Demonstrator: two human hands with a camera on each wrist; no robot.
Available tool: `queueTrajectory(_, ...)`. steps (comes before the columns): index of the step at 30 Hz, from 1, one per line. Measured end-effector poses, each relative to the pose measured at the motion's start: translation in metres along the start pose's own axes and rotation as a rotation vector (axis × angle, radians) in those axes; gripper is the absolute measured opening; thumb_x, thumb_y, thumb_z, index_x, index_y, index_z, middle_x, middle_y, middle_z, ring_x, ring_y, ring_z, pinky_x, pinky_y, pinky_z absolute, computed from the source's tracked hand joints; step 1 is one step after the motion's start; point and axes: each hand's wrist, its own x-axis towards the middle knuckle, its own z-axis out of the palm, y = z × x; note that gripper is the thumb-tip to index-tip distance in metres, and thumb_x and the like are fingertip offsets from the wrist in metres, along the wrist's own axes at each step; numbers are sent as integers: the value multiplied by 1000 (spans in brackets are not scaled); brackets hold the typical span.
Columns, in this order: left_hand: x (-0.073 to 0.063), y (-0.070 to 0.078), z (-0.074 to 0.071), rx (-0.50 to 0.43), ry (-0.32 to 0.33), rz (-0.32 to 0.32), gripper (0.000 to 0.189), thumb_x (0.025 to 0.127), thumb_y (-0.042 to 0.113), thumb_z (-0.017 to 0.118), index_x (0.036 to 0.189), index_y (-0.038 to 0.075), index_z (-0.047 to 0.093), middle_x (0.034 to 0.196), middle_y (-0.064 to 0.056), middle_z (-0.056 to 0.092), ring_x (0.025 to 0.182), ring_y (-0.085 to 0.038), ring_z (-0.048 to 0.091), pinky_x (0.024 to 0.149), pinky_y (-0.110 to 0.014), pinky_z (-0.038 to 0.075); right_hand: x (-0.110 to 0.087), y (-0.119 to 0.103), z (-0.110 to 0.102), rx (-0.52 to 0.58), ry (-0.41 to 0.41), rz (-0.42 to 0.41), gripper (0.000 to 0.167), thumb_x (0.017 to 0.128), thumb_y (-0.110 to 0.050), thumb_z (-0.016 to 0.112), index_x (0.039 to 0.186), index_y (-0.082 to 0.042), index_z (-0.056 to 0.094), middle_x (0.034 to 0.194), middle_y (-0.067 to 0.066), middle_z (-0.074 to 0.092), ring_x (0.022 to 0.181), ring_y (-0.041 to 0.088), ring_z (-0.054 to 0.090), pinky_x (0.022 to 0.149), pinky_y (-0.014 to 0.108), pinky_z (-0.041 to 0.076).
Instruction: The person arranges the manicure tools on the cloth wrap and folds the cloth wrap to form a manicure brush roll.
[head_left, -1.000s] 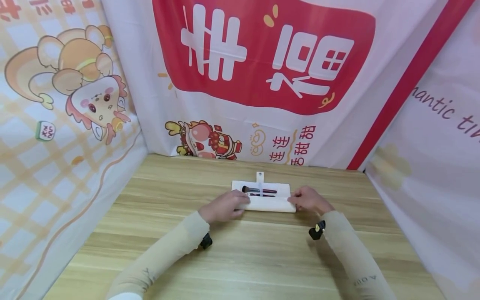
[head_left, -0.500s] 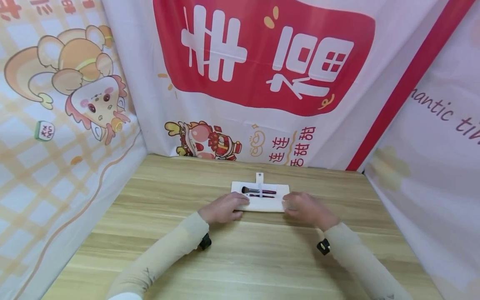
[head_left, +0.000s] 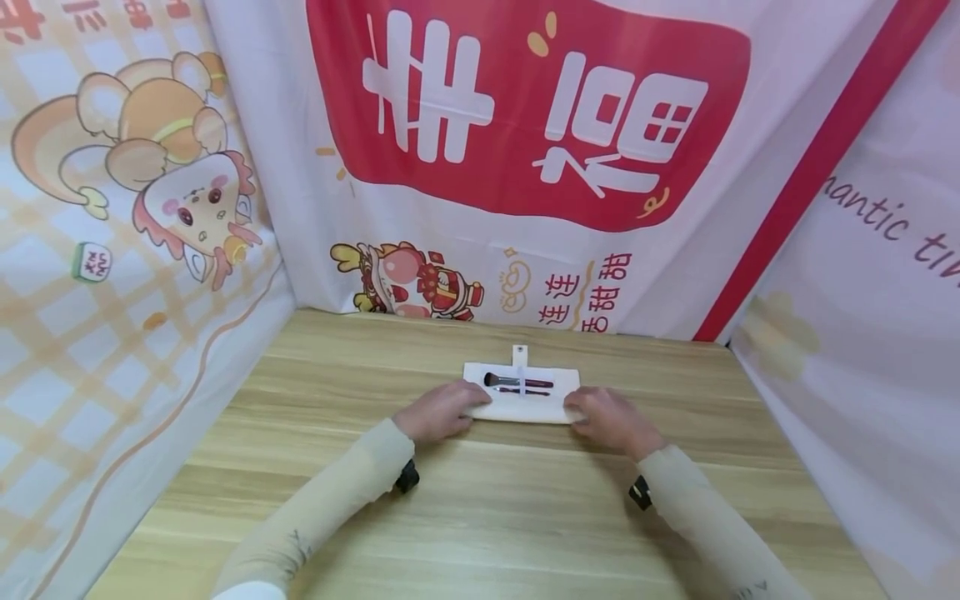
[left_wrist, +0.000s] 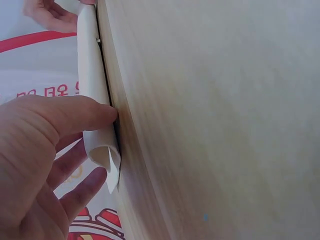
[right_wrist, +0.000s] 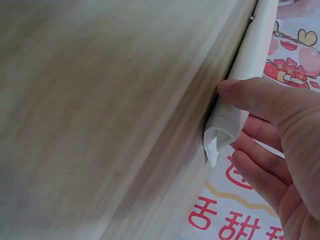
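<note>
A white brush roll [head_left: 528,409] lies partly rolled up near the back of the table, its near edge curled into a tube. Two makeup-type brushes with dark red handles, a wider brush [head_left: 540,384] and a thinner brush [head_left: 534,393], lie on its flat part under a pale band. My left hand [head_left: 441,412] pinches the left end of the curled edge, thumb on the near side. At the right end, my right hand [head_left: 613,421] pinches it likewise. Both wrist views show the hollow end of the tube [left_wrist: 95,75] between thumb and fingers; the brushes are hidden there.
A short strap [head_left: 520,355] with a snap sticks out from the roll's far side. The wooden table [head_left: 480,517] extends toward me. Printed cloth hangs behind it, with a patterned left curtain [head_left: 247,358] and a pale right curtain [head_left: 840,333].
The raised near fold has come down toward me, showing more of the thinner brush. My right hand has moved nearer and slightly left; my left hand has shifted a little left.
</note>
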Motion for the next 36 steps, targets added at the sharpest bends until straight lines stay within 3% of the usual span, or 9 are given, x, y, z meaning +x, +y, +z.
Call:
queueTrajectory(5, 2, -4, -3, -12, 12, 4, 46, 95, 0, 69, 140, 9, 67, 144, -9, 67, 137, -26, 62, 118, -41, 47, 8, 4, -4, 31, -25, 25, 25, 84, -11, 87, 107, -8, 78, 106, 8, 80, 95, 19, 76, 86, 35, 63)
queueTrajectory(14, 4, -8, -6, -122, 21, -13, 41, 101, 2, 62, 141, 5, 65, 143, -12, 67, 136, -28, 62, 116, -43, 49, 15, 19, -11, 201, -100, 43, 24, 88, -6, 77, 112, -10, 78, 107, 4, 80, 98, 17, 76, 90, 33, 62)
queueTrajectory(18, 10, -15, -7, -232, 44, -50, 35, 104, 3, 59, 137, 6, 67, 140, -12, 69, 120, -24, 68, 105, -42, 54, 19, 28, -17, 250, -135, 64, 23, 94, -9, 73, 118, -9, 77, 114, 8, 79, 105, 21, 75, 96, 41, 61)
queueTrajectory(20, 14, -18, -7, -274, 65, -73, 32, 104, 4, 58, 134, 8, 69, 138, -11, 70, 112, -19, 67, 100, -40, 54, 22, 32, -19, 268, -134, 69, 22, 96, -11, 71, 118, -8, 77, 113, 8, 79, 102, 19, 75, 94, 42, 61)
queueTrajectory(25, 22, -27, -8, -383, 103, -158, 26, 106, 8, 57, 128, 10, 70, 131, -11, 72, 79, -14, 60, 78, -34, 53, 28, 43, -19, 324, -92, 115, 20, 99, -14, 69, 115, -5, 78, 101, 5, 79, 85, 12, 67, 82, 37, 58)
queueTrajectory(28, 26, -31, -7, -434, 120, -222, 22, 107, 11, 57, 126, 9, 70, 119, -10, 73, 69, -15, 56, 70, -32, 51, 32, 49, -15, 365, -61, 176, 21, 102, -19, 68, 115, -5, 78, 104, 6, 78, 90, 14, 67, 84, 36, 56)
queueTrajectory(32, 32, -36, -5, -413, 159, -290, 21, 106, 13, 59, 123, 8, 71, 116, -9, 73, 86, -16, 63, 84, -35, 54, 37, 57, -8, 432, -39, 297, 30, 104, -30, 66, 120, -8, 77, 115, 9, 78, 100, 19, 69, 92, 41, 55)
queueTrajectory(36, 42, -35, -3, -301, 195, -292, 22, 102, 8, 60, 121, 4, 72, 124, -12, 73, 110, -24, 67, 102, -43, 54, 41, 64, -1, 465, -17, 403, 36, 103, -38, 66, 125, -10, 77, 118, 9, 77, 103, 21, 69, 97, 45, 54)
